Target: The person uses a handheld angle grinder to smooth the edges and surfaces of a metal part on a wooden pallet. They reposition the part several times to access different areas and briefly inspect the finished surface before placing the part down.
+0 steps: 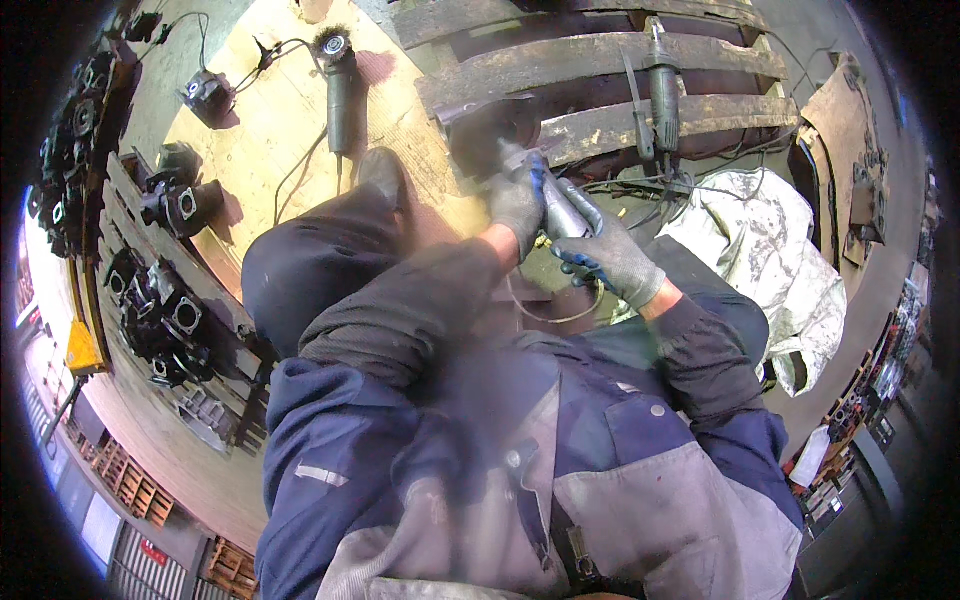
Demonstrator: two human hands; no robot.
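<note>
Both my hands wear grey gloves with blue patches. A grey cylindrical hand grinder [567,212] is gripped between them, its front end tilted up and left. My left hand [517,208] wraps round the front part near the head. Farther back, my right hand [612,262] closes round the body. The grinder's tip meets or nearly touches a dark, curved metal part [488,128] by the pallet's edge; blur hides whether they touch. A thin cable [545,318] loops below my hands.
An angle grinder with a wire brush [342,95] lies on a wooden board [270,130]. On the slatted pallet [580,60] rest a straight grinder [662,95] and a file [637,105]. Dark metal castings [160,310] stand at left. A stained white cloth [755,260] lies at right.
</note>
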